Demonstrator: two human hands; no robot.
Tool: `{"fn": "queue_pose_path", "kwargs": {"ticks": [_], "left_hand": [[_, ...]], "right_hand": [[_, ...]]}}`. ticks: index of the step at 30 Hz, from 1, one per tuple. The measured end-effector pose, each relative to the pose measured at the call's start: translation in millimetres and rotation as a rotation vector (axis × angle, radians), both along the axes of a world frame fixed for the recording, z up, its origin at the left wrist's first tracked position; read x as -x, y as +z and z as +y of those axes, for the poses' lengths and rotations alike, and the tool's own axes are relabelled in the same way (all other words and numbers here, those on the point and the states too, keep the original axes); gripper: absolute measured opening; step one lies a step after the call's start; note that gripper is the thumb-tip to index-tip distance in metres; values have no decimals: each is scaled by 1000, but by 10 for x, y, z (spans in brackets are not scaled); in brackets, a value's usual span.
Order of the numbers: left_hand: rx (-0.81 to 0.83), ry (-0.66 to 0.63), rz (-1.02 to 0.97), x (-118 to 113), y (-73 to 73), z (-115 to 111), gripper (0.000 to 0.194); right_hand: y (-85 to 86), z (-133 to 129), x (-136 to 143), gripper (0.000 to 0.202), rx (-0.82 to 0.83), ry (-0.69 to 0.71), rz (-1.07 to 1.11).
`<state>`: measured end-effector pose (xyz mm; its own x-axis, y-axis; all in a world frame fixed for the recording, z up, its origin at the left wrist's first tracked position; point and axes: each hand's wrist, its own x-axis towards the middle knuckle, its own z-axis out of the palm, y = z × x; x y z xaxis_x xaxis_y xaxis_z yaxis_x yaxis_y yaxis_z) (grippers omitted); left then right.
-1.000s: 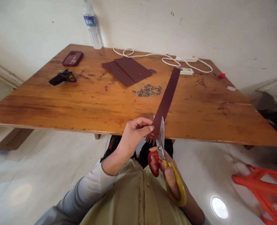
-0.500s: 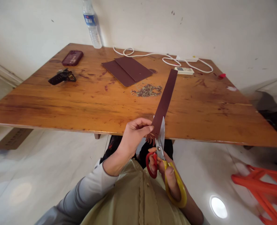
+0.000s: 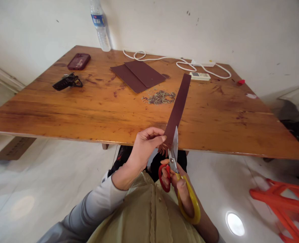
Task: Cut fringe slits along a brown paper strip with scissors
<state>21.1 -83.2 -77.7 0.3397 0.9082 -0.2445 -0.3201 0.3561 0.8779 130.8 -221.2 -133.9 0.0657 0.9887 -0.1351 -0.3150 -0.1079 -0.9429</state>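
Between the thumb and fingers of my left hand (image 3: pixel 145 146) is the near end of a long maroon paper strip (image 3: pixel 179 104). Its lower end is cut into narrow curled fringes. My right hand (image 3: pixel 181 189) is closed round a pair of scissors (image 3: pixel 173 158) with one red and one yellow handle loop. The blades point away from me at the strip's near right edge, one lying over the paper; the other is mostly hidden behind it. Beyond the strip, a small heap of shredded scraps (image 3: pixel 160 97) lies on the wooden table (image 3: pixel 88 111).
Two maroon sheets (image 3: pixel 139 76) overlap on the table. A phone (image 3: pixel 79 61) and black keys (image 3: pixel 67 81) lie at the left, with a plastic bottle (image 3: pixel 101 30) against the wall. A white cable (image 3: pixel 161 59) and a remote (image 3: pixel 200 76) are at the back. An orange stool (image 3: pixel 283 199) stands right.
The scissor blades have closed slightly on the strip, and the handle loops sit a little nearer each other. My left hand keeps its hold in the same place.
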Motion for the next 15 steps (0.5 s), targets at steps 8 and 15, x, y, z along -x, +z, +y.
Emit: {"fn": "queue_pose_path", "kwargs": {"ticks": [8,15], "left_hand": [[-44,-17,26,10,-31,9,11],[-61,-12,50,16,-14,24,10]], "right_hand": [[-50,-7,0,59,13,-1,24],[-15,-6,-3,58,3,38,20]]}}
